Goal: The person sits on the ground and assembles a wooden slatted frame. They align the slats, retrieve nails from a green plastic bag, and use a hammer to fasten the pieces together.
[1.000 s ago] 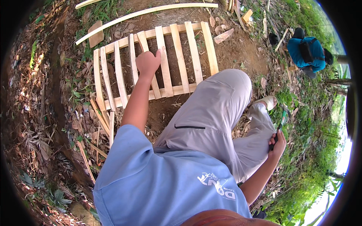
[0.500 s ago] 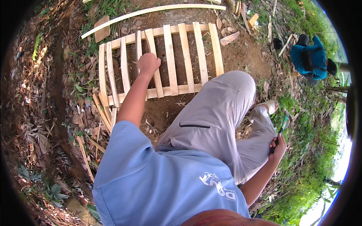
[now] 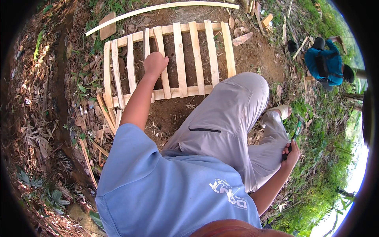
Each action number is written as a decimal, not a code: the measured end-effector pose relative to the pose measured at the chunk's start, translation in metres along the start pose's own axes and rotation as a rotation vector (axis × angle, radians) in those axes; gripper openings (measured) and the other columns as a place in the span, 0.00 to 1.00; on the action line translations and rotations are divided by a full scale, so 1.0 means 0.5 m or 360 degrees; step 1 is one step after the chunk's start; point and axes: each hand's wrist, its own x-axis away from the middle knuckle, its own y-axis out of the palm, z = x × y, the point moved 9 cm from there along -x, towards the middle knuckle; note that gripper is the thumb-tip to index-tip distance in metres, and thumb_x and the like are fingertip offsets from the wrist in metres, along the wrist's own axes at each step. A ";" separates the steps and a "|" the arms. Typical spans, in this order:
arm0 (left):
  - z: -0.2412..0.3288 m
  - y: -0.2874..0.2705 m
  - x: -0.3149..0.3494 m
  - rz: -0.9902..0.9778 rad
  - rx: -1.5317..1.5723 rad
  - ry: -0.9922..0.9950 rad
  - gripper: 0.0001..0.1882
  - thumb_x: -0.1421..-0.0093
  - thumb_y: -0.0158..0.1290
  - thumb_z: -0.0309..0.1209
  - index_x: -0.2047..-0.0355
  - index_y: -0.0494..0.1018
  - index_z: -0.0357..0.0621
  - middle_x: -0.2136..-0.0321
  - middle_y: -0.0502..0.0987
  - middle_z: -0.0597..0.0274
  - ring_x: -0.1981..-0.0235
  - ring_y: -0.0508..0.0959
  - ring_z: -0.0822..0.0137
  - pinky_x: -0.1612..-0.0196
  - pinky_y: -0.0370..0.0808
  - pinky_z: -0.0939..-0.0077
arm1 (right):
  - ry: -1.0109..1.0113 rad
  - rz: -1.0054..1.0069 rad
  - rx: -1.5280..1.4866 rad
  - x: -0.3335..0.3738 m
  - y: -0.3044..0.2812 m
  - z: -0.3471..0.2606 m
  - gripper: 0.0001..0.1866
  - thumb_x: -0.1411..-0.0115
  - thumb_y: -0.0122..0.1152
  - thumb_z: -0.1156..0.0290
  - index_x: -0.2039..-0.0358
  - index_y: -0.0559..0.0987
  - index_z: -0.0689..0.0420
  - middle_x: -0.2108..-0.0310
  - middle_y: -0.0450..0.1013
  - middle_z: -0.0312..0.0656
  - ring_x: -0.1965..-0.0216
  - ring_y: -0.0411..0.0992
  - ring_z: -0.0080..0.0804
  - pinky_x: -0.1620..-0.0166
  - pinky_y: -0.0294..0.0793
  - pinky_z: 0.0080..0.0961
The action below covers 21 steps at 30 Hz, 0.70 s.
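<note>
A flat frame of pale wooden slats nailed across two rails (image 3: 168, 30) lies on the ground before me. Over its middle, my left hand (image 3: 156, 63) is closed in a fist around one wooden slat (image 3: 165, 83), its fingertips hidden from view. Out at the right, beside my lower leg, my right hand (image 3: 291, 154) grips the dark handle of a hammer (image 3: 297, 130), which has a green section towards its head. The hammer is well apart from the frame.
A long thin wooden strip (image 3: 162, 7) lies beyond the frame. Loose wood pieces (image 3: 104, 112) rest by its near left corner, and offcuts (image 3: 267, 19) at the far right. Another person in teal (image 3: 323, 61) is bent over at the right. Leaves and plants cover the ground.
The slatted frame appears slightly higher in the view. Both my hands keep their grips with almost no movement. The person in teal now has an arm stretched out.
</note>
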 end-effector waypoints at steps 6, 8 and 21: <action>-0.009 0.003 -0.003 -0.0007 0.0048 -0.0039 0.25 0.34 0.61 0.51 0.68 0.87 0.38 0.66 0.87 0.45 0.61 0.88 0.44 0.57 0.85 0.51 | 0.0007 -0.0015 0.0006 -0.004 0.003 0.001 0.09 0.25 0.60 0.68 0.53 0.79 0.61 0.74 0.71 0.35 0.82 0.61 0.17 0.79 0.63 0.20; -0.002 -0.015 0.006 0.0002 0.0054 -0.0031 0.26 0.34 0.60 0.52 0.68 0.87 0.38 0.66 0.87 0.44 0.60 0.88 0.44 0.58 0.85 0.51 | 0.0008 -0.0012 0.0004 -0.001 0.007 0.001 0.09 0.25 0.60 0.68 0.53 0.79 0.62 0.74 0.70 0.34 0.82 0.61 0.17 0.79 0.63 0.20; -0.167 -0.025 0.016 0.0016 0.0104 -0.0314 0.28 0.35 0.60 0.56 0.65 0.88 0.40 0.64 0.88 0.46 0.59 0.88 0.46 0.57 0.84 0.53 | 0.0023 -0.0032 0.0052 -0.018 0.010 0.007 0.09 0.25 0.62 0.66 0.52 0.80 0.58 0.74 0.72 0.34 0.82 0.61 0.18 0.79 0.64 0.20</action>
